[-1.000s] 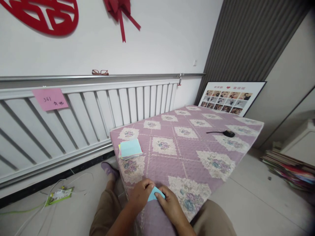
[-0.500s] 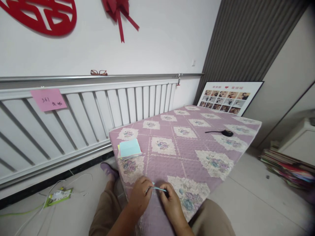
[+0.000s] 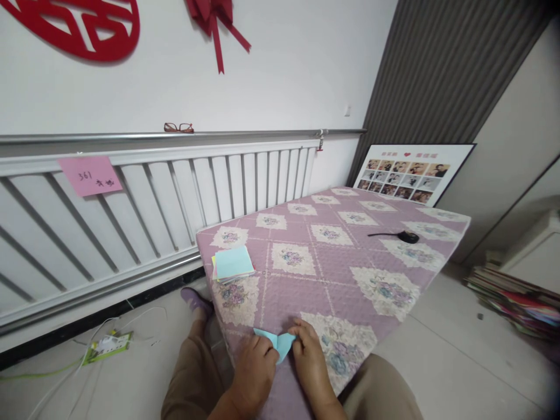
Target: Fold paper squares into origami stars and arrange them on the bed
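A light blue sheet of paper [image 3: 283, 345] with folds in it is held over the near end of the covered table. My left hand [image 3: 258, 364] is closed on its left part, the fingers covering some of it. At the right corner, my right hand [image 3: 310, 356] pinches the paper between thumb and fingers. Farther up and to the left lies a stack of square coloured paper [image 3: 234, 262], light blue on top with yellow and pink edges showing. Both hands are apart from that stack.
A purple flowered cloth [image 3: 301, 291] covers the table. A black object with a thin handle [image 3: 408, 237] lies toward its right side. Along the left stands a white radiator [image 3: 175, 198] with a pink note [image 3: 91, 176]. A power strip [image 3: 107, 346] with cables is on the floor.
The blue paper was seen nearly edge-on between my hands; now its folded faces show, opened in a V shape. My right hand has shifted slightly up at the paper's corner.
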The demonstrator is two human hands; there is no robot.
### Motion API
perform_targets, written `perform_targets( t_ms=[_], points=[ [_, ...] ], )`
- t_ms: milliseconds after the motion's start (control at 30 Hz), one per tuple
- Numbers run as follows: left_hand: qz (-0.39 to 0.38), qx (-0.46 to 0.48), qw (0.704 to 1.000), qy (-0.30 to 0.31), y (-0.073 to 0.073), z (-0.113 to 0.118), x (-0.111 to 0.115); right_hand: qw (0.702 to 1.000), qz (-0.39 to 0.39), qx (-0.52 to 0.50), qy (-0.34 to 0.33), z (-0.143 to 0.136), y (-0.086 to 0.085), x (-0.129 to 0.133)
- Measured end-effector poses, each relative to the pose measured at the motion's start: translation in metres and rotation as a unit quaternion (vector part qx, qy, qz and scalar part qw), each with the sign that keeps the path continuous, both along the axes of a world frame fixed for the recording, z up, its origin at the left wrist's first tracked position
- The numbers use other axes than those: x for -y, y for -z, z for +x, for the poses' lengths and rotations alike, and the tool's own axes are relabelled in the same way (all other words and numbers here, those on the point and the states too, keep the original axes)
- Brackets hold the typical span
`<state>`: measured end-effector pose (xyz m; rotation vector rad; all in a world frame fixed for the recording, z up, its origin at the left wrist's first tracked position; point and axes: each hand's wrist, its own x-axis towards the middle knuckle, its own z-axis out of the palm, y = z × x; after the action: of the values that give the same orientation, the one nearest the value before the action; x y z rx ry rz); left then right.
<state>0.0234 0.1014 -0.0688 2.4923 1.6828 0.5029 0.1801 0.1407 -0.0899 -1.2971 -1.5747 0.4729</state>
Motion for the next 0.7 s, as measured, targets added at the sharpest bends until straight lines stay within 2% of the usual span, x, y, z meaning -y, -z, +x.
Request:
perform_targets(
  t_ms=[133, 300, 433, 533, 700],
  points=[
    [-0.050, -0.006, 0.999, -0.003, -0.005, 0.002, 0.005, 0.999, 0.000, -0.039, 0.027, 0.007, -0.004, 0.000],
    [-0.090, 0.037, 0.995, 0.007, -0.012, 0.000, 0.015, 1.000, -0.001, -0.020, 0.014, 0.004, -0.011, 0.005],
    [-0.108, 0.043, 0.993, -0.003, -0.010, 0.000, 0.022, 0.996, 0.002, 0.067, -0.053, -0.001, -0.017, 0.014],
    [-0.112, 0.043, 0.993, -0.009, -0.008, 0.000, 0.024, 0.980, -0.018, 0.166, -0.109, -0.005, -0.024, 0.020],
    [-0.111, 0.074, 0.991, 0.006, -0.008, -0.007, 0.023, 0.962, -0.037, 0.239, -0.124, -0.011, -0.033, 0.025]
  ],
)
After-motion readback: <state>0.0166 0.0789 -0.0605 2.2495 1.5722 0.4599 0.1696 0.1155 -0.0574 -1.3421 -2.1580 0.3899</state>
